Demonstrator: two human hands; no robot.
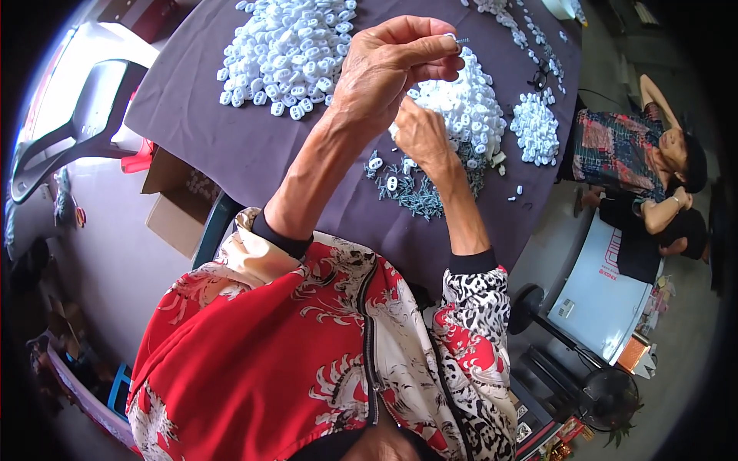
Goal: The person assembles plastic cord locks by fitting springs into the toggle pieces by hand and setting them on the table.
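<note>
My left hand [388, 65] is raised over the dark-covered table, thumb and fingers pinched together. A small threaded screw [463, 40] sticks out from its fingertips, with a bit of white beside it. Lower and partly behind it, my right hand [424, 137] is closed, its fingers curled. A scrap of white shows at those fingertips, too hidden to name. Close to the right hand lies a heap of small white plastic pieces with two holes [469, 100]. Below that hand spreads a pile of grey-green screws [423, 196], with a few white pieces among them.
A larger heap of white pieces [284, 54] covers the far left of the table, and a smaller one [534, 127] lies near its right edge. An open cardboard box [177, 211] and a chair [84, 115] stand at left. Another person [630, 154] is at right.
</note>
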